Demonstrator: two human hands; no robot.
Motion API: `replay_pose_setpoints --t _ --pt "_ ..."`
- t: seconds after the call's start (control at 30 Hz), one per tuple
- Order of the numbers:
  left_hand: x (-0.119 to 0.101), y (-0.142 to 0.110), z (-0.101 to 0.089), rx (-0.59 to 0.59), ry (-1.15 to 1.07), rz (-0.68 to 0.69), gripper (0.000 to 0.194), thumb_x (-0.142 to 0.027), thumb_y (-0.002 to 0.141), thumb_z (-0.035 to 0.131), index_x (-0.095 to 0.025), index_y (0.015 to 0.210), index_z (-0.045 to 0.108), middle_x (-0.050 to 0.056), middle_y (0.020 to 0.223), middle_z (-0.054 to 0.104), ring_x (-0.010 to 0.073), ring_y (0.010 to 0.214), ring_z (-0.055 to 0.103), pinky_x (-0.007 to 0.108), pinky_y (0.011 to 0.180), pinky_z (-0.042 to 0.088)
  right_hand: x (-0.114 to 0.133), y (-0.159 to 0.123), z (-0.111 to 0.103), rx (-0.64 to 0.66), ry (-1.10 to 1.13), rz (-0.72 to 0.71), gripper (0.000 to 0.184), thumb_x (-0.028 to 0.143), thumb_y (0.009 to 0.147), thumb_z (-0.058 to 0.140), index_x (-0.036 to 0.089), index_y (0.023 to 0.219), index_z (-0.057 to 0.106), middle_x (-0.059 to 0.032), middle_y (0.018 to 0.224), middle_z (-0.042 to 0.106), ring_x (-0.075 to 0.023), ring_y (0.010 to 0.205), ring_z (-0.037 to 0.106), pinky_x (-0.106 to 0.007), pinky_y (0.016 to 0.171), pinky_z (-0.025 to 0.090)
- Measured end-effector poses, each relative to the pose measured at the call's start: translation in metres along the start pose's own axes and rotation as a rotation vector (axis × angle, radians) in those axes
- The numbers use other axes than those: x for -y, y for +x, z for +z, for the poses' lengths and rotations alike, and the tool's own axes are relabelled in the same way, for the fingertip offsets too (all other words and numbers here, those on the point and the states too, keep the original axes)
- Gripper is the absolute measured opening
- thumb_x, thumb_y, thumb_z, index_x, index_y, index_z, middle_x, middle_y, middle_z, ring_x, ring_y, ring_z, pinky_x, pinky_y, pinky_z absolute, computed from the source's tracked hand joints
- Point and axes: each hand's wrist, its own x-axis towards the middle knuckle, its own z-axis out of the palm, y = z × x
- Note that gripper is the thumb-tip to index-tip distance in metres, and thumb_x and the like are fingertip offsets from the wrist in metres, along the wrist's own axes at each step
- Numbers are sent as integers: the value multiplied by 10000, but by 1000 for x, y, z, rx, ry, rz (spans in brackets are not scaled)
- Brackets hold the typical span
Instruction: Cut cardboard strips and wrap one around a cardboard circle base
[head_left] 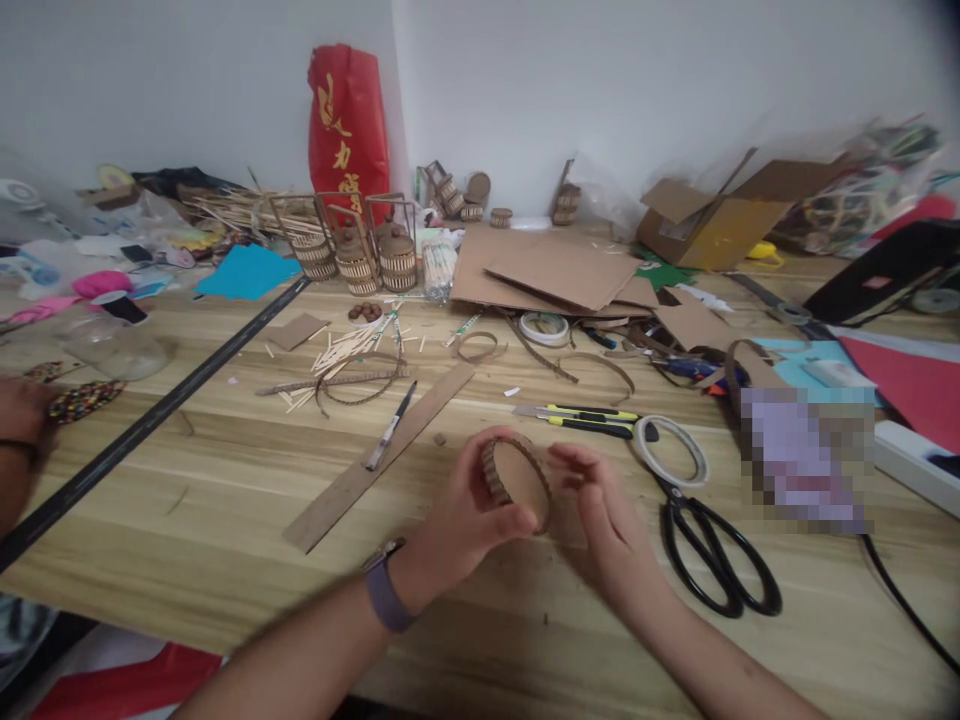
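Observation:
My left hand (469, 510) grips a round cardboard disc with a corrugated strip round its rim (517, 480), thumb across the front and fingers curled behind. My right hand (600, 500) is at the disc's right edge, fingers bent and touching the rim. Both hands hover just above the wooden table (225, 480). A purple watch band sits on my left wrist.
Black scissors (712, 560) and a tape ring (671, 450) lie right of my hands, yellow utility knives (585, 418) behind. A cardboard strip (375, 460) with a craft knife (390, 428) lies to the left. Another person's hand (22, 410) is at far left. Cardboard sheets (555, 270) and small barrels (367, 260) stand at the back.

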Motion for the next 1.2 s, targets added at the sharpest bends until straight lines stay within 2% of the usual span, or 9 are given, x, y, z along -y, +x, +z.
replay_pose_setpoints --t 0.13,0.23,0.37,0.47,0.6,0.7,0.83,1.0,1.2 --pt "1 2 1 47 -110 -73 772 -527 640 875 -260 1270 518 72 1206 599 249 1105 584 368 935 475 6 -2 -4 126 -64 -190 855 779 863 376 223 1507 296 -181 1500 419 -335 1376 431 -510 1065 438" --pt "2 0 2 159 -161 -104 793 -513 637 881 -287 1311 529 78 1289 582 264 1186 563 387 996 451 8 -4 -2 194 -88 -218 959 800 810 440 238 1546 190 -189 1480 429 -339 1336 480 -478 1021 488" --pt "5 -4 7 247 -295 -106 721 -607 747 759 -298 1361 540 68 1385 553 274 1326 479 405 1129 347 7 -3 2 154 -113 -259 878 716 860 506 227 1528 216 -179 1401 496 -325 1263 540 -458 976 514" --pt "6 -3 13 117 -472 -258 628 -688 841 598 -264 1304 598 65 1337 613 272 1332 491 408 1146 336 9 -2 5 128 -202 -324 805 615 865 581 222 1498 276 -169 1342 527 -324 1227 541 -484 978 493" --pt "4 1 23 -121 -592 -461 458 -528 948 534 -209 1261 635 72 1163 715 252 1218 601 387 1092 406 12 -5 11 151 -371 -419 747 512 874 591 203 1490 304 -179 1305 542 -341 1219 522 -575 1036 396" --pt "0 4 28 -213 -659 -493 387 -413 953 547 -172 1236 658 69 1068 743 240 1149 645 358 1067 424 11 -7 14 173 -432 -444 762 594 910 504 173 1503 276 -195 1304 549 -351 1232 514 -602 1056 336" --pt "-1 6 36 -252 -725 -540 337 -348 934 565 -126 1157 686 86 1028 745 236 1120 655 326 1046 432 11 -9 15 170 -481 -447 854 727 906 369 148 1520 242 -203 1297 564 -357 1222 516 -597 1064 300" --pt "3 6 46 -290 -805 -559 345 -353 985 430 -131 1080 676 92 1063 729 222 1152 633 309 1032 438 11 -10 15 183 -514 -471 721 585 983 299 144 1546 213 -188 1268 575 -344 1190 527 -567 1024 347" --pt "7 3 44 -212 -759 -526 354 -420 1008 405 -188 1106 654 73 1069 725 229 1141 629 362 1006 466 14 -3 7 256 -460 -488 703 536 968 381 171 1549 229 -183 1237 577 -337 1134 569 -527 949 465"
